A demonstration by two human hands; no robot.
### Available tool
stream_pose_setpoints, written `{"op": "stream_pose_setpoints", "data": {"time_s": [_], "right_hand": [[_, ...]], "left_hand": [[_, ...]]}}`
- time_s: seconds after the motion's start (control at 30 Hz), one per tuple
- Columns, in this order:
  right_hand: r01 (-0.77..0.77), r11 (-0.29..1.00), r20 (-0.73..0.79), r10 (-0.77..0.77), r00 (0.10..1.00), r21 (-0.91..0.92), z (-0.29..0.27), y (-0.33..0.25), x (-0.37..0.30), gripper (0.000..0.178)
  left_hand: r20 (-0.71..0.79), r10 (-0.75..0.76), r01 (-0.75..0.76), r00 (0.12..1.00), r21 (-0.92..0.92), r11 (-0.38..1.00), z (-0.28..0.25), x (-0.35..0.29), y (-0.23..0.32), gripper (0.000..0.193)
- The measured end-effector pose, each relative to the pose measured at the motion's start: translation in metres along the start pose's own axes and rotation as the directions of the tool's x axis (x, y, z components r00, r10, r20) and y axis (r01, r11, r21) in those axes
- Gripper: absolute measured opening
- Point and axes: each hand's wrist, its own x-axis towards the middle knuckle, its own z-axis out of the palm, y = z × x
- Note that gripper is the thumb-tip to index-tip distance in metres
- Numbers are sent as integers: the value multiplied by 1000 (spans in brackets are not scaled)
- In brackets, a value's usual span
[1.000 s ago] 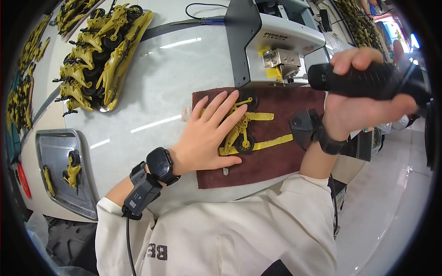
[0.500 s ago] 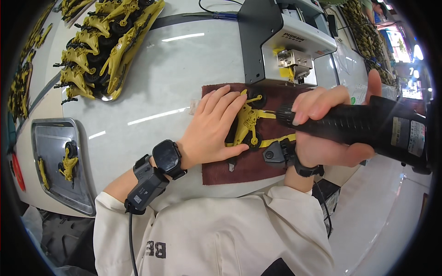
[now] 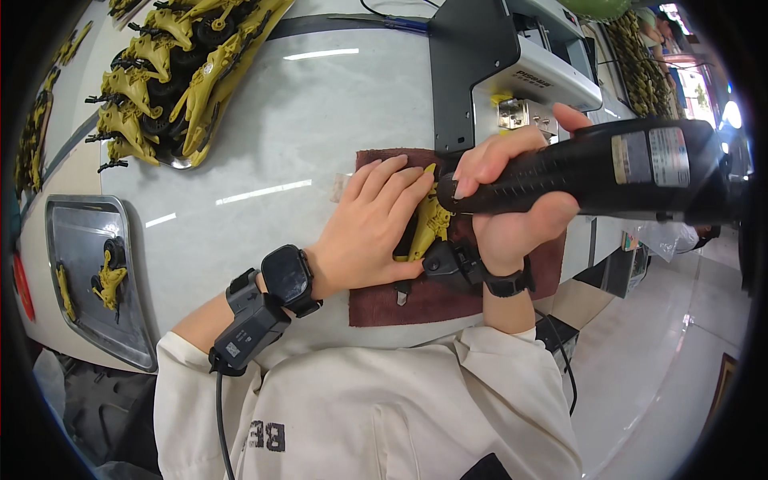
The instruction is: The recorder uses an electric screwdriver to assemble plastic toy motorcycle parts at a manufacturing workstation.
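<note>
Yellow model motorcycle (image 3: pixel 433 219), knobbly and plastic-looking, lies on the rough maroon cloth (image 3: pixel 374 307), partly under the flat, unclenched left hand (image 3: pixel 364 216); above the cloth, the right hand (image 3: pixel 512 230) grasps a ribbed, cylindrical black tool (image 3: pixel 588 164).

One left hand (image 3: pixel 372 208) and one right hand (image 3: pixel 512 232) are showing; one black handheld tool (image 3: pixel 576 168) is showing; one dark red cloth (image 3: pixel 546 276) is lying by the near edge of the tabletop (image 3: pixel 264 160); one yellow assembly (image 3: pixel 433 222) is resting on it; two yellow pieces (image 3: pixel 110 284) are lying in one grey tray (image 3: pixel 134 320) at the near left corner; one machine (image 3: pixel 472 84) is standing toward the far edge.
</note>
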Motion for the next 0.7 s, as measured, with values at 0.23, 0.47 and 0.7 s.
{"op": "stream_pose_setpoints", "data": {"time_s": [0.23, 0.47, 0.7], "right_hand": [[95, 990, 152, -78, 985, -104, -11, 2, -6, 80], [472, 874, -110, -461, 881, 114, -70, -59, 45, 87], [258, 944, -206, -299, 932, -205, -56, -25, 60, 53]], "left_hand": [[-6, 10, -10, 1000, 3, 1000, 1, -2, -2, 90], [27, -8, 8, 1000, 8, 1000, -3, 1, 3, 91], [31, -21, 21, 999, 28, 999, 0, 3, 1, 91]]}}
